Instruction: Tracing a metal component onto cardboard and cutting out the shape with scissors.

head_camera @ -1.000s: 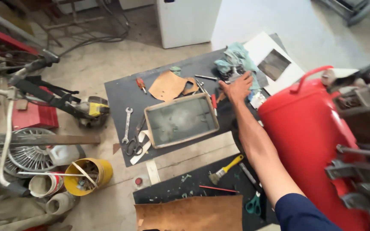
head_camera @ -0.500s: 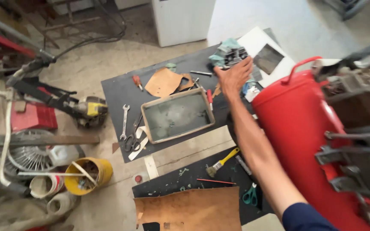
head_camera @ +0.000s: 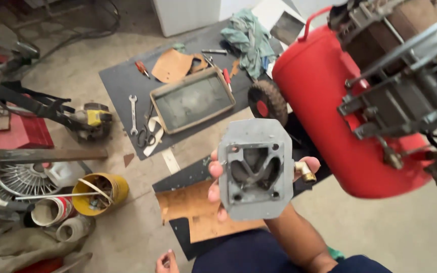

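Note:
My right hand (head_camera: 217, 188) holds up a grey cast-metal cover plate (head_camera: 255, 169) close to the camera, its recessed inner face toward me. My fingers wrap its left edge and my thumb rests by a brass elbow fitting (head_camera: 305, 173) on its right side. A red compressor tank (head_camera: 340, 106) with a black wheel (head_camera: 267, 101) lies just right of the plate, and its motor and pump assembly (head_camera: 405, 76) is at the upper right. Only the top of my left hand (head_camera: 166, 261) shows at the bottom edge, fingers curled, and whether it holds anything is unclear.
On a dark floor mat (head_camera: 120, 81) lie a shallow metal tray (head_camera: 193, 99), a wrench (head_camera: 133, 114), scissors (head_camera: 146, 132), a red-handled screwdriver (head_camera: 140, 67), cardboard and a teal rag (head_camera: 249, 38). A yellow bucket (head_camera: 99, 194), a fan grille and machinery crowd the left.
My right arm has pulled back from the rag at the far side of the mat. It now holds the grey plate up near the camera. The view has shifted closer to the tank.

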